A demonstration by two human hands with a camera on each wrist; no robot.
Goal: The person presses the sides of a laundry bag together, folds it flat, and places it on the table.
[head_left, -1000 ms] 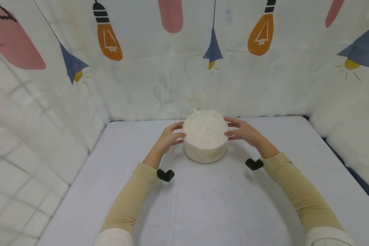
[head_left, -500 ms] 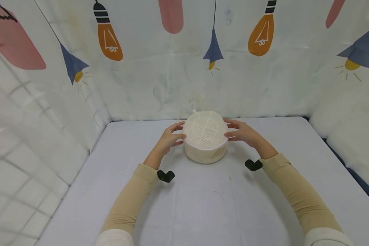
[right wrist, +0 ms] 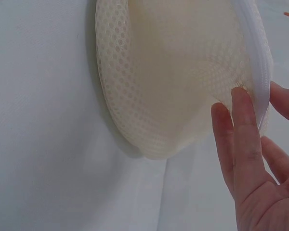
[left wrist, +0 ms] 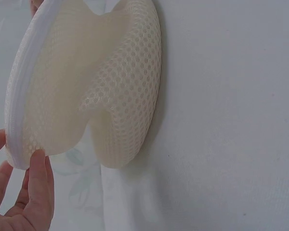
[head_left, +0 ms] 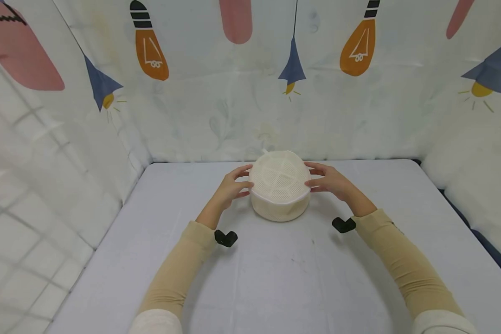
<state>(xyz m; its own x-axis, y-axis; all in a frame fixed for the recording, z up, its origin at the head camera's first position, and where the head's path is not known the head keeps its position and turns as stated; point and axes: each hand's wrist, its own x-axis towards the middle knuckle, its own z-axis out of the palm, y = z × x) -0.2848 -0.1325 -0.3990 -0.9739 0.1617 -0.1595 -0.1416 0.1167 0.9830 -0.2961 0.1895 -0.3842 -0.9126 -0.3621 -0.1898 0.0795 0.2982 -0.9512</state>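
Note:
A round cream mesh laundry bag (head_left: 280, 177) stands upright near the far edge of the table, with a white zip band (left wrist: 23, 91) round its upper rim. Its soft side wall is buckled inward in the left wrist view. My left hand (head_left: 228, 189) pinches the rim on the left, thumb and fingers on either side of the band. On the opposite side my right hand (head_left: 330, 181) pinches the rim the same way, its fingertips (right wrist: 242, 96) against the mesh wall. The bag's base appears to rest on the table.
A white cloth covers the table (head_left: 275, 278). Behind it hangs a pale curtain (head_left: 183, 116) printed with lamps and bulbs. At the left is a sheet (head_left: 33, 208) with grid-like shadows. Black wrist mounts (head_left: 225, 239) stick out from both cuffs.
Both hands stay at the bag's rim. The whole scene shifts a few pixels, as if the head turned slightly; the bag itself shows no clear movement.

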